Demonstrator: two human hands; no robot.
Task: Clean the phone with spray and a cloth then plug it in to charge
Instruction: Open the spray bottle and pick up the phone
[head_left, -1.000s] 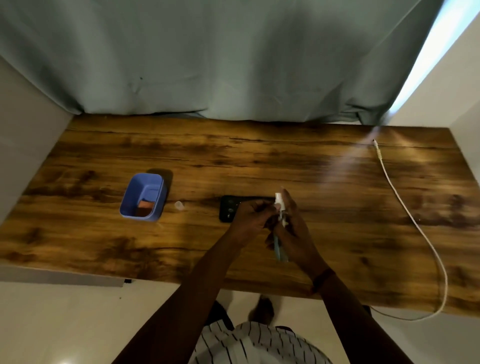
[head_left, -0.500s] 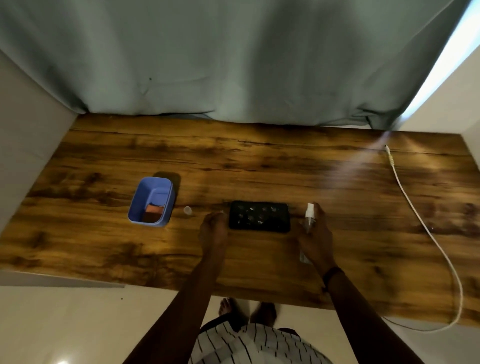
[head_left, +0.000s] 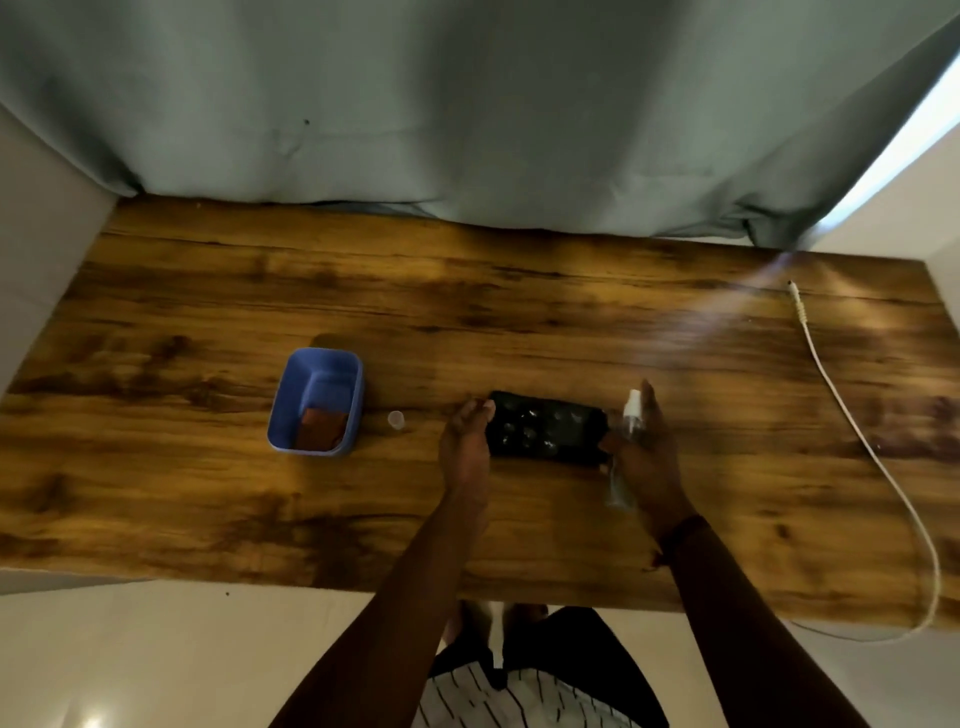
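A black phone (head_left: 545, 431) lies flat on the wooden table (head_left: 208, 493), its surface dotted with shiny spots. My right hand (head_left: 647, 457) is at the phone's right end and holds a small clear spray bottle (head_left: 626, 441) with a white nozzle at its top. My left hand (head_left: 465, 447) rests against the phone's left end, fingers loosely together, and holds nothing. The bottle's small clear cap (head_left: 396, 420) stands on the table left of the phone. An orange-brown cloth (head_left: 319, 428) lies inside a blue tub (head_left: 291, 405). A white charging cable (head_left: 852, 426) runs along the right side.
A grey-green curtain (head_left: 467, 104) hangs behind the table's far edge. The cable's plug end (head_left: 795, 293) lies near the far right corner, and the cable loops off the near right edge. White walls flank the table on both sides.
One second ago both hands were together on the bottle above the phone. They have since parted: the left came down to the phone's left end, the right carried the bottle to its right end.
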